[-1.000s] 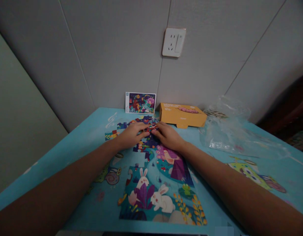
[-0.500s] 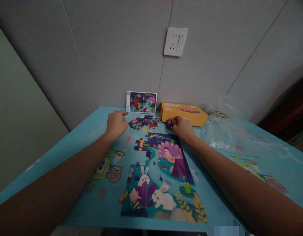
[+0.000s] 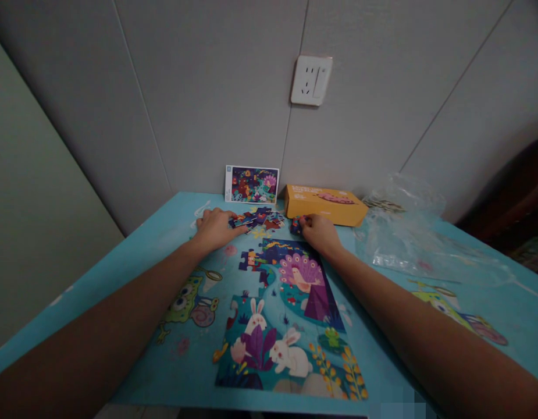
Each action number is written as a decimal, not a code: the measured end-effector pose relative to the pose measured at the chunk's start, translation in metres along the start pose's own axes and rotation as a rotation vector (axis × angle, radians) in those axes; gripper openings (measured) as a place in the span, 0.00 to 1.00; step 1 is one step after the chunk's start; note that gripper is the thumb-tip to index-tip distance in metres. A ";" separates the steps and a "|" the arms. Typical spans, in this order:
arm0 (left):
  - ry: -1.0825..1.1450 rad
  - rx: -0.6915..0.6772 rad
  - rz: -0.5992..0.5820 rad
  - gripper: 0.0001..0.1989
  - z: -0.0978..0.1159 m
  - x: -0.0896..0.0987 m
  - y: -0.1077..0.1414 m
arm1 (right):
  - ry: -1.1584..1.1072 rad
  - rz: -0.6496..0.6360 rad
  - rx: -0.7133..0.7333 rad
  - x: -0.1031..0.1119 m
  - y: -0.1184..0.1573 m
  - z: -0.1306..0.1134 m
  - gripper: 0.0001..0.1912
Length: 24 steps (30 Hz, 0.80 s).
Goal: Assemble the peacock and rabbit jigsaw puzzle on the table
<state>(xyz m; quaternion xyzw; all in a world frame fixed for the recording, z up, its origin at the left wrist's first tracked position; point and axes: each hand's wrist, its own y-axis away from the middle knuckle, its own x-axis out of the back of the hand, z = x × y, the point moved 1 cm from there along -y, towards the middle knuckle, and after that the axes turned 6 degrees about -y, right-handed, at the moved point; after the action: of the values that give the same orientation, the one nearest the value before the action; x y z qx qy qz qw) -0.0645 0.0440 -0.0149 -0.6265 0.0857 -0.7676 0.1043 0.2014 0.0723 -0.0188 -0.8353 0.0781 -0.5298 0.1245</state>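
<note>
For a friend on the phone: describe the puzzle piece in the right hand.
Find the yellow box by the wall at the blue table's far edge. Near its left end, the right hand pinches a small dark puzzle piece, apart from the loose pile to its left.

- The left hand [image 3: 215,228] lies flat on the blue printed tabletop [image 3: 133,355], its fingertips touching the edge of a heap of loose jigsaw pieces [image 3: 255,219].
- The right hand [image 3: 321,234] pinches a dark jigsaw piece [image 3: 296,224] just in front of an orange cardboard box [image 3: 324,205].
- A partly assembled jigsaw puzzle [image 3: 286,331] showing a peacock and white rabbits lies between the forearms, its top left corner unfilled.
- A picture card [image 3: 252,184] stands against the wall behind the heap.
- A crumpled clear plastic bag [image 3: 403,233] lies right of the box.
- A white wall socket [image 3: 311,80] sits on the wall above.
</note>
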 end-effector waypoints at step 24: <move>-0.077 -0.069 -0.072 0.28 0.005 0.000 -0.001 | -0.063 0.240 0.301 0.002 0.012 -0.019 0.15</move>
<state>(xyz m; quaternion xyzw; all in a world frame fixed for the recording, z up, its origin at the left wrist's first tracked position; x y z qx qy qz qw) -0.0596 0.0445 -0.0137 -0.6613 0.0853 -0.7430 0.0579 0.1849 0.0574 -0.0126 -0.8080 0.0930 -0.4906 0.3126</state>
